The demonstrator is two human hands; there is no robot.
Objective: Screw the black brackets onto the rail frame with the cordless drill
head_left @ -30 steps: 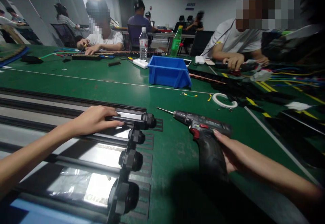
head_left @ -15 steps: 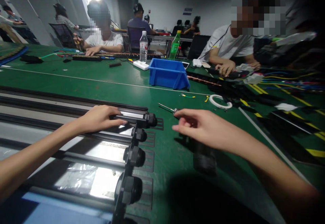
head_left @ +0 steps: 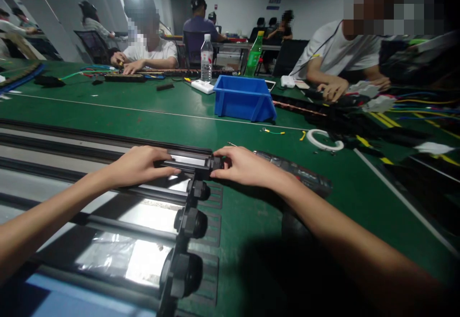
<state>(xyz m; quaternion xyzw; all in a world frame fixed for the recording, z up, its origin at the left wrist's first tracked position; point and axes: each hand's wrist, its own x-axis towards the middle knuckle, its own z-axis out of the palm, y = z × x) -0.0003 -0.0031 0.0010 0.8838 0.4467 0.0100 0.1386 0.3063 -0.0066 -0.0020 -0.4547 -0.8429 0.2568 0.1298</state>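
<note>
Several long metal panels with black edges lie side by side at the left, and a black strip with black cable glands [head_left: 194,222] runs along their right ends. My left hand [head_left: 142,164] grips the edge rail [head_left: 187,160] of the farthest panel between thumb and fingers. The thumb and fingers of my right hand [head_left: 235,164] are closed round the farthest black gland [head_left: 216,164] at the end of that panel. A dark power screwdriver [head_left: 305,175] lies on the table behind my right wrist, partly hidden by the forearm.
On the green table [head_left: 158,104] are a blue bin [head_left: 244,99], a water bottle [head_left: 206,61], a green bottle [head_left: 254,56] and a white ring [head_left: 325,141]. Two people in white shirts handle cables across the table. Dark parts with yellow tape lie at the right.
My right hand has moved left from beside the screwdriver to the farthest gland and closed on it. My left hand stays on the rail. The view has shifted slightly.
</note>
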